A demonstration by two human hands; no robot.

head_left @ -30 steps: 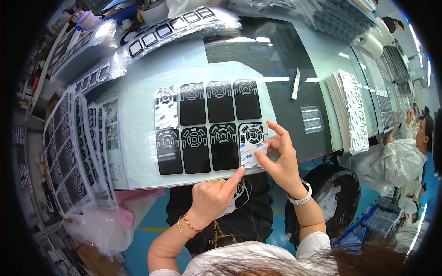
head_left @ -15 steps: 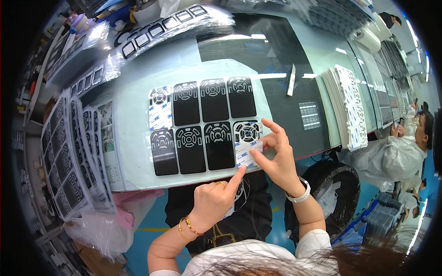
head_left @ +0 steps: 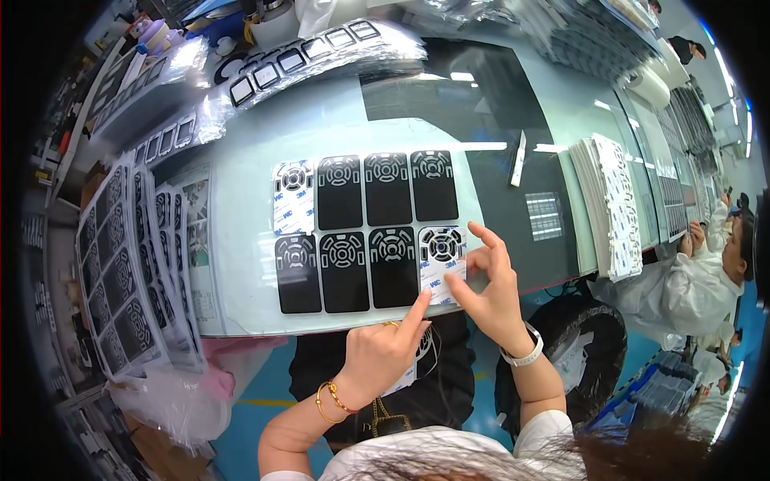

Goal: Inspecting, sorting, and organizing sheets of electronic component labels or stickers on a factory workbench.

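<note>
Eight-odd black panels, such as one in the top row, lie in two rows on a pale sheet, each with a round slotted cut-out pattern. At the lower right corner of the group lies a white adhesive backing piece with blue print and matching cut-outs. My left hand touches its lower edge with an outstretched index fingertip, the other fingers curled. At its right edge my right hand has its thumb on the surface, index finger raised and apart. A similar white piece covers the top left panel.
A white-handled cutter rests on the dark mat. A stack of white adhesive sheets stands at the right. Black patterned sheets are stacked at the left; wrapped frames lie behind. A co-worker sits at the far right.
The whole view has shifted slightly, moving the table down and right. The white piece now sits squarer over its spot, hiding the black edge above it. Both hands stay at it.
</note>
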